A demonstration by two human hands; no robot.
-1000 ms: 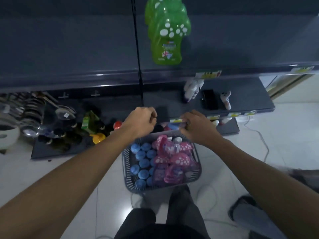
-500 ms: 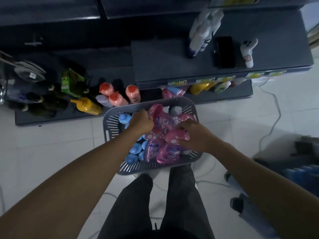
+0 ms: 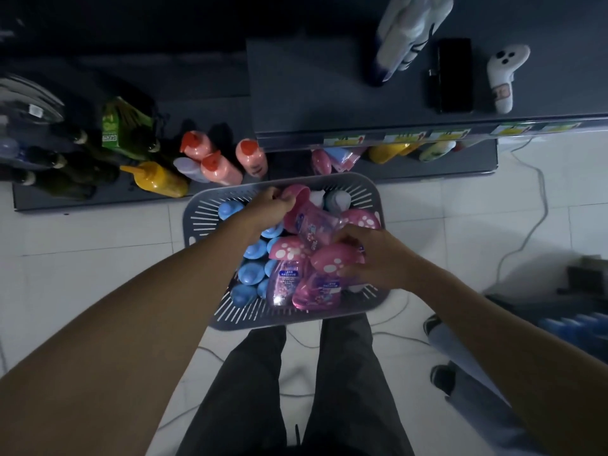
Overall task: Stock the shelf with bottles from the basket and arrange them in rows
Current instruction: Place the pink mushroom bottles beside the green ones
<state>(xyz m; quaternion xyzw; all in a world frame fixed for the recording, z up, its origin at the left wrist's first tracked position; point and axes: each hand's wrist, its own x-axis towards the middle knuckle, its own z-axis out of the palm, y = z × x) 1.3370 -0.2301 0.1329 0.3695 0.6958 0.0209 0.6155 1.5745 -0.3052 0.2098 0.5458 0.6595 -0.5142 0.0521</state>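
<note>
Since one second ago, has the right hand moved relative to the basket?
Yes. The right hand moved from the far rim of the basket toward its near side, onto pink bottles.

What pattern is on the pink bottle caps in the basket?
White spots on the pink caps; clearest in the head view.

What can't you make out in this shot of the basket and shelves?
All in the head view:
- Blue bottles: only caps show, left arm over some; no count.
- Pink bottles: print too small; left hand and right hand each grip one, covering parts.
- White bottles: tops cut by the top edge.
- Yellow bottles: mostly hidden under the shelf.
- Dark bottles, far left: too dim for detail.
</note>
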